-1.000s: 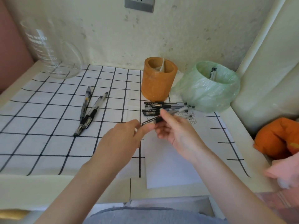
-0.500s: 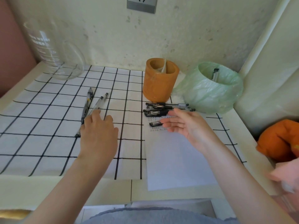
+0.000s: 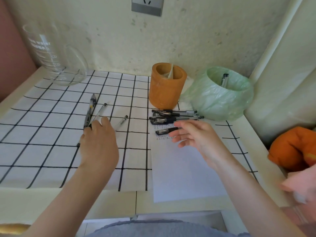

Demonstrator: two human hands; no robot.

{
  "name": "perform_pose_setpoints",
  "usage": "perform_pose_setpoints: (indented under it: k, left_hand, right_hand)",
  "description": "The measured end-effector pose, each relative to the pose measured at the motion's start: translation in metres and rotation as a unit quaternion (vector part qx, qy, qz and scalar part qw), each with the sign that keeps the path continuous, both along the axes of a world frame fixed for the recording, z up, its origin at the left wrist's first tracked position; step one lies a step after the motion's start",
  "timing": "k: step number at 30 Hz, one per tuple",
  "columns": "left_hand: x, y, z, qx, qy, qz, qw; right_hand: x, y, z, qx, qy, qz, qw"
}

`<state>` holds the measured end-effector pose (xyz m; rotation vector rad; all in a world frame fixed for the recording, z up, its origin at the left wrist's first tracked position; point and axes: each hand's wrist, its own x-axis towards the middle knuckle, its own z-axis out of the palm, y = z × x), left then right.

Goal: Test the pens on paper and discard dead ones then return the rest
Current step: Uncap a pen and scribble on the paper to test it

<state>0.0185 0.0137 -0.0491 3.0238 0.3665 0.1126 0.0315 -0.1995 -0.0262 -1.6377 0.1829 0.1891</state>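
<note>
Two pens (image 3: 90, 108) lie side by side on the left of the checked cloth, and a third clear pen (image 3: 121, 122) lies just right of them. My left hand (image 3: 98, 144) rests flat over their lower ends, its fingers straight, gripping nothing I can see. Several black pens (image 3: 174, 116) are piled at the top of the white paper (image 3: 184, 168), which carries small test marks. A short black pen piece (image 3: 166, 131) lies below the pile. My right hand (image 3: 196, 135) hovers beside it, fingers spread and empty.
An orange pen holder (image 3: 166, 86) stands behind the pile. Right of it is a bin lined with a green bag (image 3: 220, 98), with a pen (image 3: 224, 79) inside. A glass beaker (image 3: 56, 55) stands back left; an orange object (image 3: 294, 147) lies at the right edge.
A second ago both hands held one pen above the paper. My left hand then moved left to the pens on the cloth, where a third pen now lies. My right hand opened over the paper.
</note>
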Motion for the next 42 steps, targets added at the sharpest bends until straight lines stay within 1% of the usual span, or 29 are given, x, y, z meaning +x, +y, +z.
perform_pose_setpoints:
  k: [2, 5, 8, 9, 12, 15, 17, 19, 21, 24, 26, 29, 33, 38, 42]
  left_hand:
    - [-0.001, -0.005, 0.001, -0.032, -0.009, -0.016, 0.999]
    - [-0.002, -0.011, 0.003, -0.131, -0.02, -0.028, 0.991]
    - [-0.004, -0.011, 0.004, -0.159, -0.05, -0.067, 0.984]
    - [-0.004, -0.011, 0.008, -0.185, -0.068, -0.074, 0.978]
    - [-0.005, -0.014, 0.022, -0.303, -0.097, -0.105, 0.942]
    - [-0.011, -0.026, 0.033, -0.416, -0.055, -0.173, 0.891]
    - [-0.017, -0.035, 0.036, -0.452, -0.038, -0.198, 0.869]
    - [-0.018, -0.039, 0.032, -0.469, -0.04, -0.183, 0.863]
    - [-0.017, -0.038, 0.028, -0.469, -0.02, -0.162, 0.868]
    - [-0.016, -0.038, 0.026, -0.456, 0.032, -0.19, 0.869]
    - [-0.017, -0.039, 0.027, -0.445, 0.047, -0.21, 0.869]
    - [-0.019, -0.04, 0.028, -0.43, 0.057, -0.203, 0.878]
    - [-0.02, -0.041, 0.029, -0.429, 0.052, -0.203, 0.879]
    - [-0.024, -0.047, 0.033, -0.439, -0.011, -0.209, 0.874]
    - [-0.023, -0.049, 0.033, -0.449, -0.019, -0.208, 0.869]
  right_hand:
    - [-0.002, 0.002, -0.001, -0.009, -0.006, 0.01, 1.0]
    - [-0.003, 0.006, -0.002, -0.008, -0.004, 0.021, 1.0]
    - [-0.005, 0.01, -0.003, -0.001, 0.002, 0.024, 1.0]
    - [-0.007, 0.012, -0.004, 0.001, 0.007, 0.029, 1.0]
    - [-0.011, 0.022, -0.006, 0.001, 0.025, 0.064, 0.998]
    - [-0.015, 0.031, -0.004, 0.025, 0.011, 0.096, 0.995]
    - [-0.016, 0.032, -0.003, 0.043, -0.027, 0.083, 0.995]
    - [-0.015, 0.031, -0.002, 0.048, -0.053, 0.059, 0.996]
    - [-0.014, 0.029, -0.002, 0.058, -0.064, 0.042, 0.995]
    - [-0.014, 0.027, -0.001, 0.065, -0.068, 0.036, 0.995]
    - [-0.014, 0.025, 0.0, 0.056, -0.072, 0.037, 0.995]
    - [-0.014, 0.023, 0.002, 0.046, -0.079, 0.029, 0.995]
    - [-0.014, 0.024, 0.003, 0.043, -0.086, 0.03, 0.995]
    - [-0.013, 0.021, 0.01, 0.08, -0.096, 0.037, 0.991]
    - [-0.014, 0.018, 0.011, 0.099, -0.099, 0.045, 0.989]
